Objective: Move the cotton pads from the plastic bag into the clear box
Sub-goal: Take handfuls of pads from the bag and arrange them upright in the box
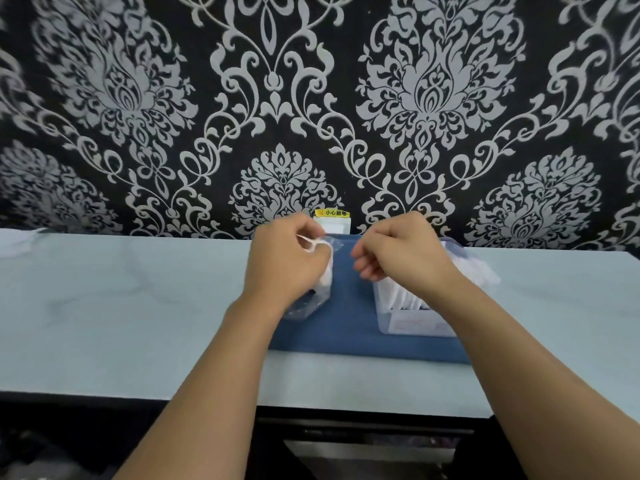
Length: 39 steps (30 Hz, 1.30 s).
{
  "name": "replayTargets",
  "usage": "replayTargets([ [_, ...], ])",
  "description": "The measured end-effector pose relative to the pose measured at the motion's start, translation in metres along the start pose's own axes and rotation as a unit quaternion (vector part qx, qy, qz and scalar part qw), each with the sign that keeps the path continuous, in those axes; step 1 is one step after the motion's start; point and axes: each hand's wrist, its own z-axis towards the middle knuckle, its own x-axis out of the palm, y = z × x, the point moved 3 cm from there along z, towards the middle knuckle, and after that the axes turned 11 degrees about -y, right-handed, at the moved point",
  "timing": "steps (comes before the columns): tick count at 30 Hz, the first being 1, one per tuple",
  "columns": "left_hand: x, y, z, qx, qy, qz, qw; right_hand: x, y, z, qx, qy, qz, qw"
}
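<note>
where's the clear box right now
In the head view the clear box sits on the right part of the blue mat, under the right hand, with the plastic bag to its left.

The place looked like a room in a home. Black wallpaper (pixel 346 98) with a large silver damask pattern covered the wall behind a pale marbled worktop (pixel 121 306), where a blue cloth (pixel 349 327) lay spread and a wall socket (pixel 334 221) carried a yellow warning sticker (pixel 331 213).

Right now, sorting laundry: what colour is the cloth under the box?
Blue, plain; the cloth shows best in the head view.
</note>
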Motion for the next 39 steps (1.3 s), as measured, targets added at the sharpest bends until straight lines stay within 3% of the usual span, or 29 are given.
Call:
replayTargets([
  [2,-0.019,0.024,0.014,0.000,-0.009,0.080,0.997,0.026,0.003,-0.010,-0.013,0.099,-0.003,0.995],
  [5,-0.022,0.058,0.014,-0.055,0.120,0.199,0.971,0.065,0.000,-0.027,-0.115,0.185,-0.147,0.965],
  [10,-0.011,0.062,0.006,-0.045,0.203,0.169,0.963,0.091,-0.016,-0.030,-0.163,0.170,-0.340,0.910],
  [15,-0.004,0.055,0.007,-0.043,0.119,0.176,0.976,0.081,-0.002,-0.033,-0.187,0.083,-0.396,0.895],
  [18,-0.006,0.046,0.005,-0.034,0.103,0.160,0.981,0.072,-0.006,-0.034,-0.178,0.088,-0.466,0.862],
  [24,-0.013,0.029,-0.009,-0.028,0.081,0.211,0.974,0.060,-0.009,-0.022,-0.200,0.006,-0.471,0.859],
  [29,-0.012,0.018,-0.012,-0.043,0.060,0.209,0.975,0.064,-0.005,-0.022,-0.224,0.009,-0.489,0.843],
  [39,-0.008,-0.001,-0.014,-0.108,0.002,-0.007,0.994,0.068,0.000,-0.023,-0.231,-0.027,-0.493,0.838],
])
